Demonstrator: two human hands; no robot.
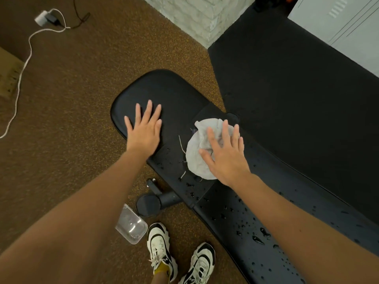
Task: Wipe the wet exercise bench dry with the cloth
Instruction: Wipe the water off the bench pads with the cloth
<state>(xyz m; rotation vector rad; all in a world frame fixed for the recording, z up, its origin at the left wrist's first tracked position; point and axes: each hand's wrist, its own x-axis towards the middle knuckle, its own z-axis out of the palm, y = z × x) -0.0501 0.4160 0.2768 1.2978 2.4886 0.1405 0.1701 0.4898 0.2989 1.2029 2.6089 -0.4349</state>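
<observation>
A black padded exercise bench (176, 95) runs from the upper middle to the lower right. Water drops dot its near and lower-right part. A crumpled white cloth (198, 158) with loose threads lies on the bench near the joint between the two pads. My right hand (224, 154) rests flat on top of the cloth, fingers spread and pressing down. My left hand (144, 128) lies flat on the seat pad to the left of the cloth, fingers apart, holding nothing.
A clear plastic container (131, 226) lies on the brown speckled floor beside the bench's round black foot (148, 204). My two white-and-black shoes (180, 255) stand near the bench. A white cable with a plug (44, 18) trails at far left. Black matting (287, 89) lies beyond the bench.
</observation>
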